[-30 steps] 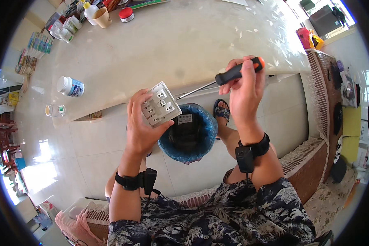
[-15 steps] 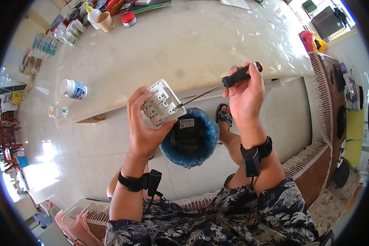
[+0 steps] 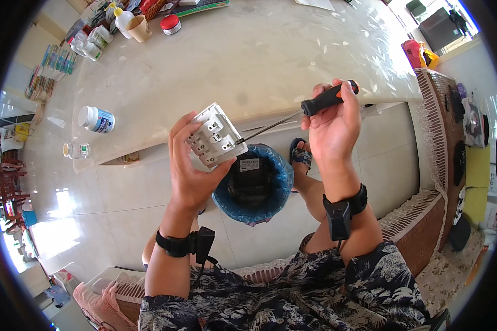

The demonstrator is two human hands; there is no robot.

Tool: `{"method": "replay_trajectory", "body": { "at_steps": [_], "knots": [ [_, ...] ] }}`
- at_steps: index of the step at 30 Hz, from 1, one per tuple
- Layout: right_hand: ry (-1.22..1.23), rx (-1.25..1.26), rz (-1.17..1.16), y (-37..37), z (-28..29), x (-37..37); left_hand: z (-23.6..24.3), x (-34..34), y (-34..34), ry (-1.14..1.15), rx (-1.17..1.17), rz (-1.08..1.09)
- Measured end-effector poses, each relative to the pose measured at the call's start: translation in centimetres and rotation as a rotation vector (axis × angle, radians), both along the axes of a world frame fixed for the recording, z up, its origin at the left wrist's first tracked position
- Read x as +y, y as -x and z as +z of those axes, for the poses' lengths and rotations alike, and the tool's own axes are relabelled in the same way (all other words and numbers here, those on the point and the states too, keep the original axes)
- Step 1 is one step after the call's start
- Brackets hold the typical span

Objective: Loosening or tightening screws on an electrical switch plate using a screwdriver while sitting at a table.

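Note:
My left hand (image 3: 190, 163) grips a square white wall switch panel (image 3: 214, 135) by its left and lower edges, thumb below and fingers along the far side. Its back, dotted with several small screw terminals, faces up and is tilted. In my right hand (image 3: 334, 124) is a screwdriver (image 3: 328, 99) with a black and orange handle, held between thumb and fingers. The long thin shaft slants down to the left, and its tip meets a terminal near the panel's right edge. Below the panel stands a bin (image 3: 281, 198) lined with a blue bag, a dark labelled item inside.
The pale table (image 3: 281, 55) spans the far side, its near edge just beyond my hands. A white pill bottle (image 3: 96, 119) and a small clear bottle (image 3: 76, 150) stand at left. Farther back are a paper cup (image 3: 139, 28) and a red-lidded jar (image 3: 170, 24). A lace-trimmed seat (image 3: 414, 220) lies at right.
The panel and my left hand have shifted slightly left and up. The screwdriver handle has turned a little in my right hand, with its tip still at the panel.

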State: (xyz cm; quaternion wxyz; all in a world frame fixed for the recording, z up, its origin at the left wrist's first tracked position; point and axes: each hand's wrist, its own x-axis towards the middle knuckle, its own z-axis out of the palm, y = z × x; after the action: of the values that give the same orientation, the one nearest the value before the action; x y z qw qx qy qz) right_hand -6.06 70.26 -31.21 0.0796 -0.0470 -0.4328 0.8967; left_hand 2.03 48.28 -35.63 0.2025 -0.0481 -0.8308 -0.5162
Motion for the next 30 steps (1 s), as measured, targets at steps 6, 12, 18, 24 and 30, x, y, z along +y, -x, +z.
{"method": "replay_trajectory", "body": {
  "at_steps": [6,12,18,24,30],
  "knots": [
    [-0.049,-0.006,0.012,-0.09,-0.23,-0.16,0.11,0.02,-0.07,0.001,-0.008,0.003],
    [-0.055,-0.007,0.018,-0.21,-0.3,-0.24,0.17,-0.23,-0.13,0.032,-0.028,-0.03],
    [-0.02,-0.01,-0.013,-0.01,0.23,-0.26,0.02,-0.3,-0.1,0.043,-0.039,-0.053],
    [-0.027,-0.004,-0.013,-0.03,0.06,-0.12,0.05,-0.25,-0.11,0.067,-0.035,-0.059],
    [-0.075,0.0,-0.002,-0.07,-0.24,0.1,-0.01,-0.05,-0.07,0.084,-0.038,-0.055]
  ]
}}
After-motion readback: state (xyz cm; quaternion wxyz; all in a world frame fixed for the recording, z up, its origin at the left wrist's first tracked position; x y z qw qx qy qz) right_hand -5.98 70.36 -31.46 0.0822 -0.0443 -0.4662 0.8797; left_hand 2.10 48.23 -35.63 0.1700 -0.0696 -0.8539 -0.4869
